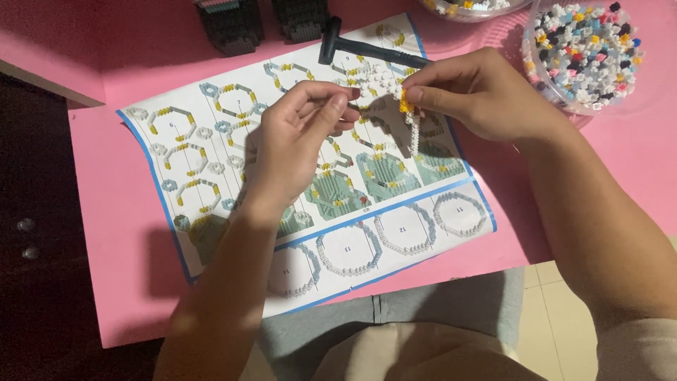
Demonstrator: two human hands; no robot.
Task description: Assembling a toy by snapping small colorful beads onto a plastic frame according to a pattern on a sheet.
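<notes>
pinched between thumb and fingertips, the right hand (479, 92) holds a small white and yellow brick piece (402, 106) just above the instruction sheet (211, 134), with a thin white strip of it hanging down toward the printed pictures. the left hand (296, 134) hovers close beside the piece, its fingers curled and its thumb and forefinger drawn nearly together at the piece's left edge; whether they hold a tiny brick there cannot be told. the piece looks very light but fragile, a chain of tiny bricks that would likely flex or snap apart at its joints, so it is best held where it is thickest, at the yellow cluster, and not by the dangling strip. the instruction sheet lies flat on the pink table (120, 282) and shows rings and green builds in rows. at the sheet's far edge lies a small black hammer (352, 46), partly on the paper. beyond the sheet's far right corner stands a clear bowl (585, 49) full of mixed coloured bricks, with a second bowl (465, 7) beside it. past the sheet's far left edge sit dark brick builds (233, 25).
</notes>
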